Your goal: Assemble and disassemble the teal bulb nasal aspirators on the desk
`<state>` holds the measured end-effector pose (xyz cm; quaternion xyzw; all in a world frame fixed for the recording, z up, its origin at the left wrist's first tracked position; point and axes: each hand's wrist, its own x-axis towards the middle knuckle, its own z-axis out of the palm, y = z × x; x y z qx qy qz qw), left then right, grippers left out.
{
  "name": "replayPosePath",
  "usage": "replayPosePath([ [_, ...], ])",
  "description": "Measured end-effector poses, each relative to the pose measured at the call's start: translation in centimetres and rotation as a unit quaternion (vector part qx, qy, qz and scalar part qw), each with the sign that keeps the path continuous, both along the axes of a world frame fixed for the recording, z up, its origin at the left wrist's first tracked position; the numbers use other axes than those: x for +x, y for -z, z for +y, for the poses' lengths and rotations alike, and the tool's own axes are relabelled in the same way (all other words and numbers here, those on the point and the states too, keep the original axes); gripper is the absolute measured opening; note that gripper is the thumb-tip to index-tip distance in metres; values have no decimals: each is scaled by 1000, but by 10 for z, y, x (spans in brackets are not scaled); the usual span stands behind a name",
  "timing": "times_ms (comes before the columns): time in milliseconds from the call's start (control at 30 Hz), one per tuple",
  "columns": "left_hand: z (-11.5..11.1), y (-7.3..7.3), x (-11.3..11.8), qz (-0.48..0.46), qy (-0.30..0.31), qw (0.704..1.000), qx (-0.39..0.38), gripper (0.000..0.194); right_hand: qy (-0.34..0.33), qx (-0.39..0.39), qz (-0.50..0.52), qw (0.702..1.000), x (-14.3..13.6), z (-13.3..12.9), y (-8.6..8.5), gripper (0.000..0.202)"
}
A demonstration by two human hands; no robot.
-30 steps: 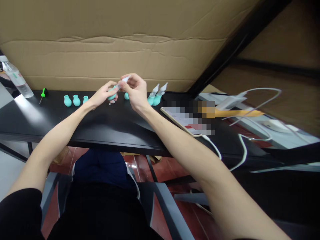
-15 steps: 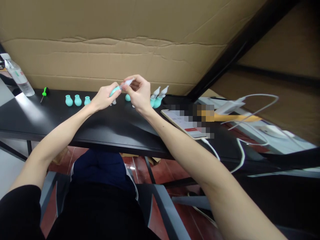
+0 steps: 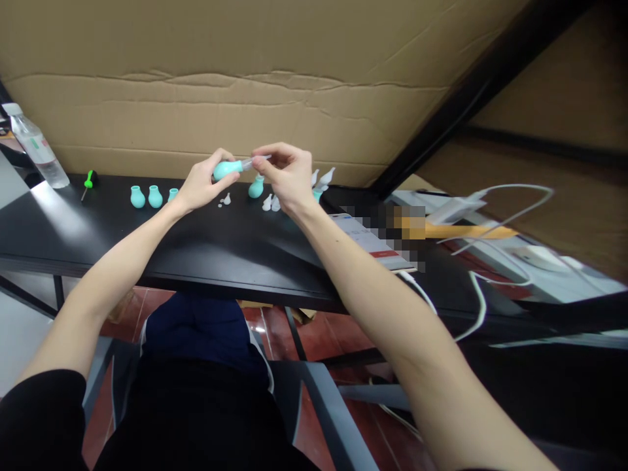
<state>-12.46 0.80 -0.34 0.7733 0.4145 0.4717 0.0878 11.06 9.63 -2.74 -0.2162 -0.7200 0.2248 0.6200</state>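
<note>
A teal rubber bulb syringe (image 3: 227,171) is held just above the table, lying nearly level, with a clear tip (image 3: 247,163) in its neck. My left hand (image 3: 200,184) is closed round the bulb, thumb below and fingers above. The fingers of my right hand (image 3: 290,175) pinch the tip, hiding part of it. Under my hands, another teal bulb with a tip (image 3: 256,189) stands by translucent tips (image 3: 267,203) and a smaller translucent piece (image 3: 226,199). Three open-necked teal bulbs (image 3: 155,196) line up left of my left hand, one partly covered.
Tipped bulbs (image 3: 326,178) stand behind my right hand. A phone (image 3: 367,239) with a white cable lies under my right forearm. At the left are a green screwdriver (image 3: 89,180) and a water bottle (image 3: 39,147). Cardboard (image 3: 220,124) walls off the table's back.
My right hand has shifted right, its fingers farther along the tip. The bulb has turned more level, and more of it shows in my left hand.
</note>
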Motion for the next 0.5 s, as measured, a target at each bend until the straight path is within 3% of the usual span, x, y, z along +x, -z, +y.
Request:
replayPosePath([
  [133, 11, 7, -6, 51, -25, 998, -17, 35, 82, 38, 2, 996, 9, 7, -1, 58],
  [300, -1, -2, -9, 196, -148, 969, -34, 46, 131, 31, -80, 988, 15, 10, 2, 22],
  [500, -14, -17, -11, 305, -212, 926, -70, 43, 152, 22, -143, 978, 10, 26, 16, 19],
])
